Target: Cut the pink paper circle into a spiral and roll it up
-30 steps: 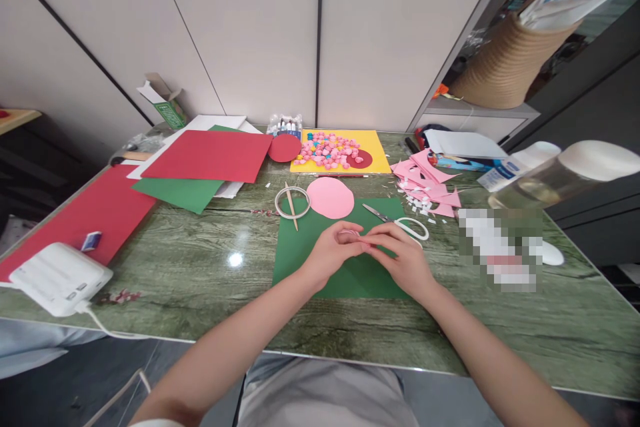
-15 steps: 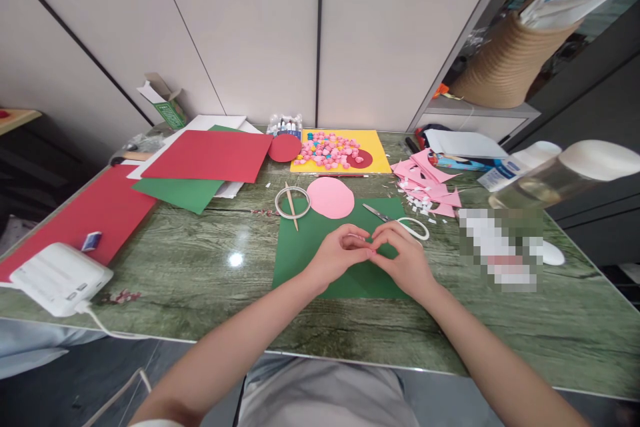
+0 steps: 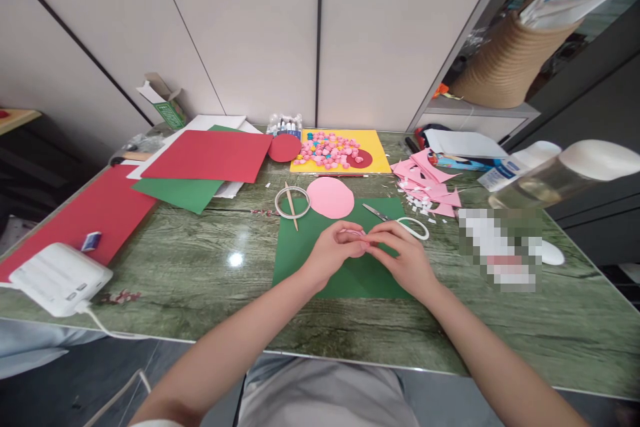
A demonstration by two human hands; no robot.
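Over a green sheet [image 3: 300,267], my left hand [image 3: 333,255] and my right hand [image 3: 407,259] meet at their fingertips. The fingers of both are pinched around something small and pink, mostly hidden, which I cannot make out. Just behind my hands lies a pink paper circle [image 3: 330,197]. To its left, a metal ring [image 3: 278,203] lies with a pointed wooden stick [image 3: 291,209] across it. Scissors with white handles [image 3: 417,229] rest beside my right hand, blades pointing back left.
Pink, yellow and blue balls [image 3: 327,148] lie on a yellow sheet [image 3: 379,147]. Pink scraps [image 3: 425,177] are at back right, near a clear bottle [image 3: 530,188]. Red sheets [image 3: 205,155] and a white charger [image 3: 60,277] are left. A red circle [image 3: 285,147] lies at the back.
Both hands have shifted slightly left. My right fingers have straightened somewhat, and a little more pink shows between the hands.
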